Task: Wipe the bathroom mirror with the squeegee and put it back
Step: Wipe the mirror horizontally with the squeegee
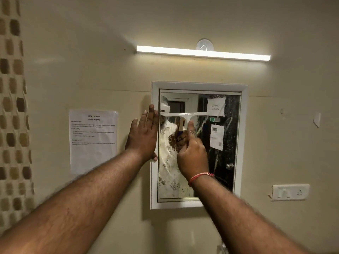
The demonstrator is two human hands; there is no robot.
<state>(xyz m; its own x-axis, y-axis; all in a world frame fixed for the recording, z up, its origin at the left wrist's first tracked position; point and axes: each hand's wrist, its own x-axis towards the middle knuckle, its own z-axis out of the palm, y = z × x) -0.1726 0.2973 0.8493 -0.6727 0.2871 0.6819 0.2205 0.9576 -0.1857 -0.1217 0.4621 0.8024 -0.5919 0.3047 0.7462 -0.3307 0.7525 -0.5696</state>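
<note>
The bathroom mirror [227, 143] hangs on the wall in a white frame [199, 85], its glass streaked with wet smears. A white squeegee [183, 114] lies with its blade flat across the upper left part of the glass. My right hand [192, 153] is closed around its handle, index finger stretched up along it. My left hand [145, 134] rests flat with fingers spread on the left side of the frame and the wall beside it.
A lit tube light [202, 53] runs above the mirror, under a round wall hook [204, 45]. A printed sheet [93, 140] is taped to the wall at left. A switch plate [290, 191] sits at lower right. Brown mosaic tiles [12, 107] line the far left.
</note>
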